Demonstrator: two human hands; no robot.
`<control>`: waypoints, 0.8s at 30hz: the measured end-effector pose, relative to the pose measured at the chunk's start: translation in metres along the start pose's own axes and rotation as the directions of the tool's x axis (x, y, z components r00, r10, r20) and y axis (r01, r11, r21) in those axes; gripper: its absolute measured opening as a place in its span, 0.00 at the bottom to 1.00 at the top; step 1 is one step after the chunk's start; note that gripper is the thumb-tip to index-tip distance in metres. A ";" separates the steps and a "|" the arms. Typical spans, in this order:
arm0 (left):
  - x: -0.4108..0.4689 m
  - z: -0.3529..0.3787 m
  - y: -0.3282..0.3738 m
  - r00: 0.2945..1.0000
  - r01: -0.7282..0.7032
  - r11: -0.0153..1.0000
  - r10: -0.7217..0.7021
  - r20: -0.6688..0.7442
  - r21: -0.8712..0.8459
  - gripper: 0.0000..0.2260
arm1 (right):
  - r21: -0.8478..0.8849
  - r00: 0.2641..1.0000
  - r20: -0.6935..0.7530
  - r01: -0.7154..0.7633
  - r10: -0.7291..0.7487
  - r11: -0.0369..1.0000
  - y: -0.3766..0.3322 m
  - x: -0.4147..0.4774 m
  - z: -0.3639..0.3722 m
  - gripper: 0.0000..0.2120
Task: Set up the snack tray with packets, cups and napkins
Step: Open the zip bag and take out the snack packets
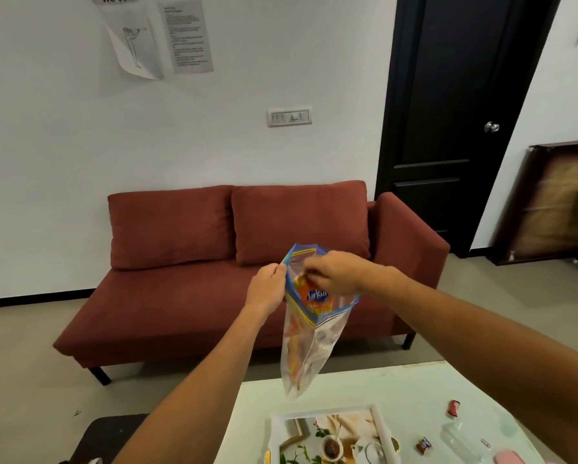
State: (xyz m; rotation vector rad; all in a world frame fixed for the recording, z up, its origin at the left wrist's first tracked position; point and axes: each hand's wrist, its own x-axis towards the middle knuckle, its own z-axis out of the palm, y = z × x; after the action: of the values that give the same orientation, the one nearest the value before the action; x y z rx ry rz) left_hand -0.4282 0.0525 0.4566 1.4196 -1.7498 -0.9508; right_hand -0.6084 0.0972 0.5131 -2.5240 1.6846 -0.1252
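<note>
A: Where was the zip bag [309, 333] seen, and how was it held?

B: It was held up in the air above the far edge of the worktop [411, 390], in front of the red sofa [214, 262]. Its blue-edged mouth was pulled open. The left hand [268, 287] was closed in a pinch on the left rim of the mouth. The right hand [334, 274] was pushed into the opening from above, its fingers curled down around an orange snack packet [317, 298] inside the bag.

A: Could the grip on the packet be made out fully?

B: Not fully. The fingertips were hidden behind the plastic and the packet, so it could only be said that the right hand was curled onto the packet. Blue lettering was seen on the packet, but only part of it could be read.

A: What else was in the bag?

B: Pale and orange shapes were visible lower down through the clear plastic, too blurred to be identified.

A: And on the worktop?

B: A white-rimmed tray [379, 426] with a printed picture was lying below the bag, cut off by the bottom edge. To its right, a small red wrapper [453, 407] and a small brown-and-blue wrapper [423, 445] were lying apart from each other. A pink object [508, 458] was cut off at the bottom right.
</note>
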 end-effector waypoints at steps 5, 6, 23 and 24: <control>0.004 0.005 -0.029 0.999 0.025 1.000 -0.024 0.035 -0.007 0.18 | 0.367 0.964 -0.202 -0.092 0.175 0.926 0.008 -0.007 -0.019 0.12; 0.004 0.006 -0.035 0.999 0.029 1.000 -0.029 0.034 0.005 0.18 | 0.416 0.939 -0.251 -0.116 0.236 0.902 0.012 -0.008 -0.018 0.12; 0.022 0.037 -0.172 0.991 0.070 0.947 -0.029 -0.134 0.312 0.18 | 0.736 0.276 0.040 -0.658 0.960 0.158 0.085 -0.043 0.259 0.19; 0.024 0.040 -0.183 0.989 0.071 0.944 -0.026 -0.144 0.322 0.18 | 0.713 0.261 0.095 -0.691 0.961 0.117 0.081 -0.047 0.287 0.19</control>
State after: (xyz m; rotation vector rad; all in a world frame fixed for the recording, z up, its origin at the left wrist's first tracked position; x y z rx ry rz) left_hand -0.3782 0.0091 0.2802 1.7001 -1.8342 -0.5868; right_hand -0.6646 0.1214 0.2175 -0.6992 2.4004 -0.9696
